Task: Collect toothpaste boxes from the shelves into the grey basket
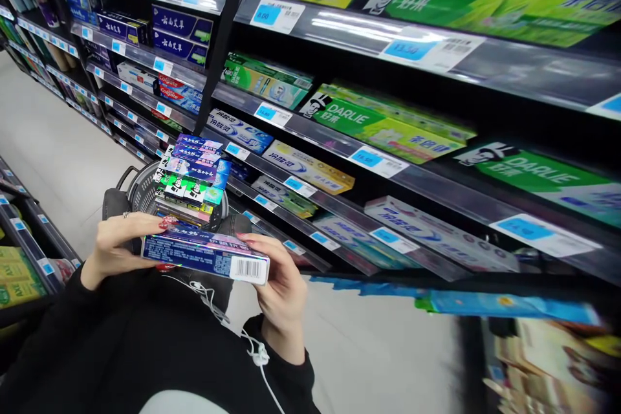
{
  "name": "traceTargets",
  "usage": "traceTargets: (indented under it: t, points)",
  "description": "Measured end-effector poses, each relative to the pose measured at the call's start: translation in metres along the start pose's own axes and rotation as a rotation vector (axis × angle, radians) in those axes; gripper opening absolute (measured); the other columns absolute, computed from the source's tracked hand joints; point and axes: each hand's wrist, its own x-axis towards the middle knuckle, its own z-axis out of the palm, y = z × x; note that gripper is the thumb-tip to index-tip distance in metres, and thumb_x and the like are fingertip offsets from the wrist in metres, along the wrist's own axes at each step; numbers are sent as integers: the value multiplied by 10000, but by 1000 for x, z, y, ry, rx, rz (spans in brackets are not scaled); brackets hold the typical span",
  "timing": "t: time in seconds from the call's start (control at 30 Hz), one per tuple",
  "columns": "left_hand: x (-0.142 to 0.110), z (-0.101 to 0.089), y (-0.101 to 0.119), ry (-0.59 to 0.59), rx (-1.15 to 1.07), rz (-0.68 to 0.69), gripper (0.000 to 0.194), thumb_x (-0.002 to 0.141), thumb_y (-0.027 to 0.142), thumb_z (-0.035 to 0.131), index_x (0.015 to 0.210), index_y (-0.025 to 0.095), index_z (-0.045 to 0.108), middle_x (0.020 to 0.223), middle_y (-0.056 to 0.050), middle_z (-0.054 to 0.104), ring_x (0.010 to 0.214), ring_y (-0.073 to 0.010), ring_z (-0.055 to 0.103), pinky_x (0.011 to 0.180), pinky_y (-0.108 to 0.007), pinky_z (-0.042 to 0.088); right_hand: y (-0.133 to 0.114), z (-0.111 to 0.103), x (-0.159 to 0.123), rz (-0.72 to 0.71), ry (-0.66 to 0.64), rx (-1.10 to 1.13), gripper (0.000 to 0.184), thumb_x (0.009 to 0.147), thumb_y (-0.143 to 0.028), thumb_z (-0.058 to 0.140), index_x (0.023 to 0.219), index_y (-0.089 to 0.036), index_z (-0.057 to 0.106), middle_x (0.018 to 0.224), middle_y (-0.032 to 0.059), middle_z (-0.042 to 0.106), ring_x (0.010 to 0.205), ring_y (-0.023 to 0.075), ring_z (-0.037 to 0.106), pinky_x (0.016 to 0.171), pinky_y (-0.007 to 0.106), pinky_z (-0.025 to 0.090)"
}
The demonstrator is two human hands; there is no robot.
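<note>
Both hands hold a long blue toothpaste box in front of my body, its barcode end toward the right. My left hand grips the left end, thumb and fingers on opposite sides. My right hand is closed around the right end near the barcode. Just beyond the box stands a grey perforated basket, partly hidden by my left hand. Stacked toothpaste boxes rise above its rim, blue and purple ones on top and green ones with a hat logo lower down.
Store shelves with toothpaste boxes and price tags run along the right and far left. Another shelf borders the aisle floor at left. A white earphone cord hangs over my black clothing. Packaged goods are at the lower right.
</note>
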Motion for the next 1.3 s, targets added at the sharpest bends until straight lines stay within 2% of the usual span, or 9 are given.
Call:
traceTargets:
  t: [0.17,0.3,0.37,0.53,0.67,0.83,1.0,1.13,1.3]
  points:
    - [3,-1,5,10,8,-11,569,701,206,818,1239,208,634,1019,-103,754,908,-250,730,753,-345,638,-3,2,0,25,21,44,264,881,-261,639,1143,-292,633,1069,69,696,983,221,663,789,356,550]
    - [3,-1,12,44,41,-99,535,643,226,857,1150,208,690,968,-77,766,841,-223,741,737,-292,634,-6,2,3,106,53,55,250,845,-387,680,1057,-256,665,998,70,711,911,223,678,741,335,563]
    - [3,1,15,94,23,-275,500,620,232,870,1095,201,718,959,-70,769,799,-200,742,703,-246,628,-7,4,4,232,80,76,311,789,-453,724,997,-228,673,898,58,714,773,198,678,633,289,559]
    - [3,7,18,183,-206,-926,377,667,291,831,1008,154,746,849,-70,773,741,-203,740,626,-227,619,-5,13,3,638,44,318,392,742,-521,737,912,-185,631,648,4,664,478,146,606,451,256,515]
    - [4,7,14,218,-245,-1148,360,640,353,834,921,140,766,785,-74,768,699,-202,731,580,-214,597,-5,23,3,780,12,380,387,750,-538,718,815,-176,597,556,-10,632,434,146,597,444,258,519]
    - [0,3,9,235,-274,-1177,372,610,362,848,895,137,771,787,-86,767,702,-205,727,555,-206,580,-9,27,3,784,12,376,371,759,-520,716,804,-174,590,563,-12,634,468,144,619,441,232,509]
    - [-5,0,5,300,-330,-1064,416,564,287,882,929,132,752,819,-93,767,761,-211,733,654,-234,609,-8,26,4,603,32,329,295,742,-389,764,913,-181,642,735,10,697,583,124,643,513,207,539]
    - [-12,-1,-13,313,-341,-961,425,580,215,875,974,131,741,972,-121,759,896,-222,726,803,-279,608,12,32,4,488,39,330,315,710,-292,791,988,-203,673,938,42,717,837,171,698,741,271,596]
    - [-26,-1,-48,310,-400,-765,435,579,206,872,992,142,752,1137,-165,710,1101,-289,658,929,-375,575,44,42,0,400,94,312,288,691,-241,799,966,-227,716,1088,72,669,1059,198,653,862,305,575]
